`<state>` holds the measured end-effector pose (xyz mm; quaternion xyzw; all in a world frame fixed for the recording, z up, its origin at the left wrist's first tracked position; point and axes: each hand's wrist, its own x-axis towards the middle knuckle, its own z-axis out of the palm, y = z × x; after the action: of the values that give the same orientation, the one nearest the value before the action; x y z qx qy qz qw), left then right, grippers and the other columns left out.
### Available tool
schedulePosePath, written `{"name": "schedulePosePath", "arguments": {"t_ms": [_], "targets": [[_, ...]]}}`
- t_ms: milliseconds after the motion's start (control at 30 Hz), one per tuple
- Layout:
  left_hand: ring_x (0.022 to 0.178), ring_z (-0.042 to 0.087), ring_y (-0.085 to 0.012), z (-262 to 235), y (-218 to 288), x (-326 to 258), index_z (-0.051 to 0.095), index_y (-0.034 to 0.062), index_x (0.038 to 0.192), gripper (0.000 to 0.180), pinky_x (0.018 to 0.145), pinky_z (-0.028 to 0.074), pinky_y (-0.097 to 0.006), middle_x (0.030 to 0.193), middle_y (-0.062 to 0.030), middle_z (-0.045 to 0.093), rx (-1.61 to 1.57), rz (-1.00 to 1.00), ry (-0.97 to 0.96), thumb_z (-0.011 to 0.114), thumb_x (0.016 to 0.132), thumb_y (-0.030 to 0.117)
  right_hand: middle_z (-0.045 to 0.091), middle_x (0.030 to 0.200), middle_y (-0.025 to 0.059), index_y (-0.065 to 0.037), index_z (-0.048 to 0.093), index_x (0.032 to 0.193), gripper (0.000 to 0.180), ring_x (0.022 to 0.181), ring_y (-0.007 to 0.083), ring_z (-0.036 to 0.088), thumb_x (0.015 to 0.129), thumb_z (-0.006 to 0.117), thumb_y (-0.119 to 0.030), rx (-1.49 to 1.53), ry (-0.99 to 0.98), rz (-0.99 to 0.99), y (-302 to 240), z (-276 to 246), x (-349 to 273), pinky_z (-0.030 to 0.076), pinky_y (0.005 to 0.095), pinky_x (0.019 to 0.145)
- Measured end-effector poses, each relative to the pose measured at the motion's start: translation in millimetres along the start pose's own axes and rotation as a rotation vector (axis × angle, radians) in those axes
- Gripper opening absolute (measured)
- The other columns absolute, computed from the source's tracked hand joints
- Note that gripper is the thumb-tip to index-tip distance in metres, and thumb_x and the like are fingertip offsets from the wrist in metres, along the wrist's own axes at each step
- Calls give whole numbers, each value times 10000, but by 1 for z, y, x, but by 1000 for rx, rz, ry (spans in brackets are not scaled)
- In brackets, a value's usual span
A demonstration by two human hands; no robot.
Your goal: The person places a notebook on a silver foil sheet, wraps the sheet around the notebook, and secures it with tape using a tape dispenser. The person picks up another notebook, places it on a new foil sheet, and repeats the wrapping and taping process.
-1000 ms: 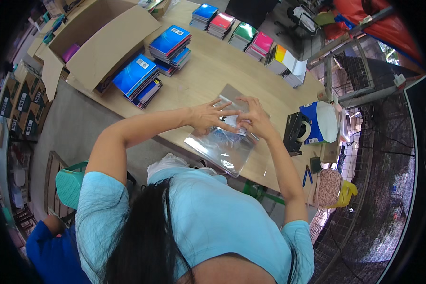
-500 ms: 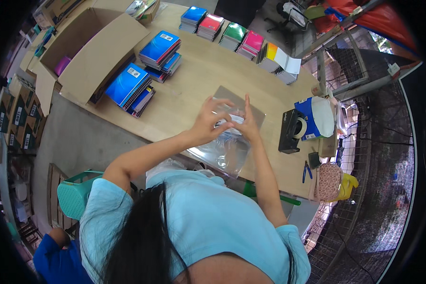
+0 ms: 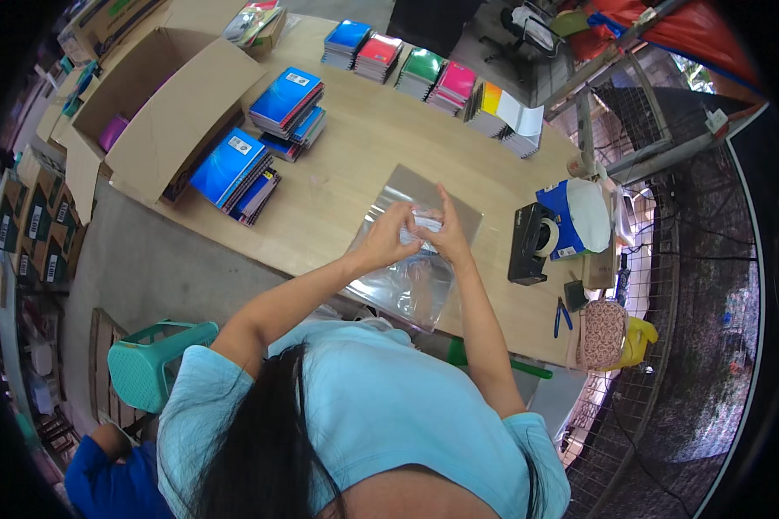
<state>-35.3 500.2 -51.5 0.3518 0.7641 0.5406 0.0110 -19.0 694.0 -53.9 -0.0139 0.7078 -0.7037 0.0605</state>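
Observation:
A clear plastic sleeve (image 3: 411,277) lies on the wooden table (image 3: 355,147) right in front of me, on a stack of similar clear sleeves (image 3: 459,203). My left hand (image 3: 385,238) pinches the sleeve's upper edge. My right hand (image 3: 444,232) grips the same edge beside it, forefinger raised. A small white strip shows between the fingers of both hands.
Blue notebook stacks (image 3: 234,169) (image 3: 287,99) lie at the left by an open cardboard box (image 3: 156,108). Coloured notebook piles (image 3: 420,69) line the far edge. A black tape dispenser (image 3: 528,242), scissors (image 3: 561,316) and a patterned pouch (image 3: 601,333) sit right. A green stool (image 3: 151,363) stands below.
The view has shifted slightly; both hands stay together on the sleeve's top edge, and the right forefinger has lifted.

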Motion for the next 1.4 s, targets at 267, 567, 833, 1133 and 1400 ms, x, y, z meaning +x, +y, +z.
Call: {"name": "schedulePosePath", "arguments": {"t_ms": [267, 567, 833, 1133, 1400], "targets": [[1084, 614, -272, 4, -11, 15, 586, 29, 1276, 711, 937, 488, -373, 1170, -153, 622, -532, -431, 44, 844, 613, 58, 632, 1166, 127, -123, 495, 1430, 769, 1107, 252, 600, 740, 829, -69, -149, 167, -208, -9, -14, -5, 508, 372, 910], [1016, 629, -231, 20, -6, 10, 762, 82, 742, 188, 899, 490, -335, 1013, -104, 680, -439, -362, 189, 814, 598, -27, 717, 944, 34, -88, 765, 893, 205, 1147, 310, 581, 703, 766, -10, -700, 235, -569, -17, -1, -57, 473, 405, 985], [1006, 610, -230, 23, -1, 0, 722, 41, 702, 175, 892, 467, -334, 1058, -121, 676, -330, -411, 286, 781, 603, -91, 697, 925, 131, -31, 720, 913, 166, 887, 284, 650, 816, 761, -160, -650, 1053, -306, -47, -123, -103, 477, 380, 841], [1003, 606, -212, 24, 3, 5, 739, 56, 711, 140, 885, 465, -336, 1028, -83, 660, -365, -420, 294, 797, 646, -54, 718, 950, 81, -79, 759, 978, 276, 720, 180, 636, 827, 756, -310, -304, 891, 461, 45, -275, -154, 470, 364, 600], [992, 594, -206, 31, 3, 0, 722, 65, 688, 177, 896, 452, -326, 1065, -107, 666, -344, -386, 312, 788, 619, -84, 599, 687, 27, -50, 663, 968, 134, 626, 171, 575, 940, 650, -180, 1038, 1150, 488, 113, -177, -184, 515, 357, 652]]}}
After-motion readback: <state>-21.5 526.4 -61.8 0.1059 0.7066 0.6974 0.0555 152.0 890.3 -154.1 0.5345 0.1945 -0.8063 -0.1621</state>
